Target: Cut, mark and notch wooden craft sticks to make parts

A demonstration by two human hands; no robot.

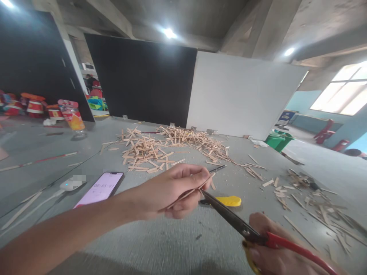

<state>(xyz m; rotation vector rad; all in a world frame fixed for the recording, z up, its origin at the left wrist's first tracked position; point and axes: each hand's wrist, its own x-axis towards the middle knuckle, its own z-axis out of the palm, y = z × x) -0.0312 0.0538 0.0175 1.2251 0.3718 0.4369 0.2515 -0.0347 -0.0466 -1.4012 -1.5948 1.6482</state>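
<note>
My left hand (172, 191) pinches a thin wooden stick (191, 191) above the grey table (160, 244). My right hand (275, 250), at the lower right, grips scissors (229, 219) with red and yellow handles. Their dark blades point up and left and meet the stick just beside my left fingers. A big heap of cut wooden sticks (160, 147) lies on the table beyond my hands.
A phone (100, 189) showing a timer lies to the left, next to a white device (70, 184) with a cable. A yellow object (229, 200) sits behind the blades. More stick scraps (309, 194) litter the right side. A jar (73, 118) stands at the far left.
</note>
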